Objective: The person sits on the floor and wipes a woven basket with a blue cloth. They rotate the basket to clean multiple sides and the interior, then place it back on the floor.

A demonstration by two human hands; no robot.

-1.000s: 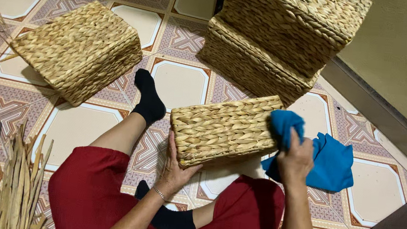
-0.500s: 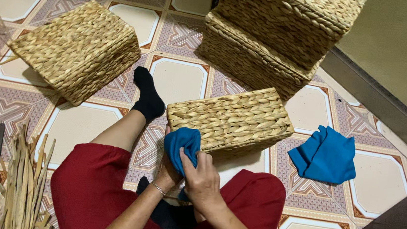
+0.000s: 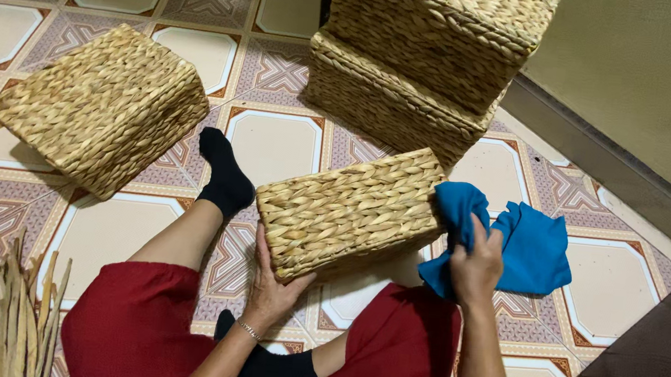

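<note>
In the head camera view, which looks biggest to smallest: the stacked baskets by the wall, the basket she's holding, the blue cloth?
1. Stacked baskets, farther away yet largest.
2. Held basket.
3. Blue cloth, crumpled, so its true size is unsure.

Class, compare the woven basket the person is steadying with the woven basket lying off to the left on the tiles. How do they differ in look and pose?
The held basket is longer and lower; the left basket looks bulkier and boxier. The held basket is gripped by the left hand, with a blue cloth pressed to its end by the right hand; the left basket lies untouched. Both are the same tan woven fibre, resting on the tiled floor.
</note>
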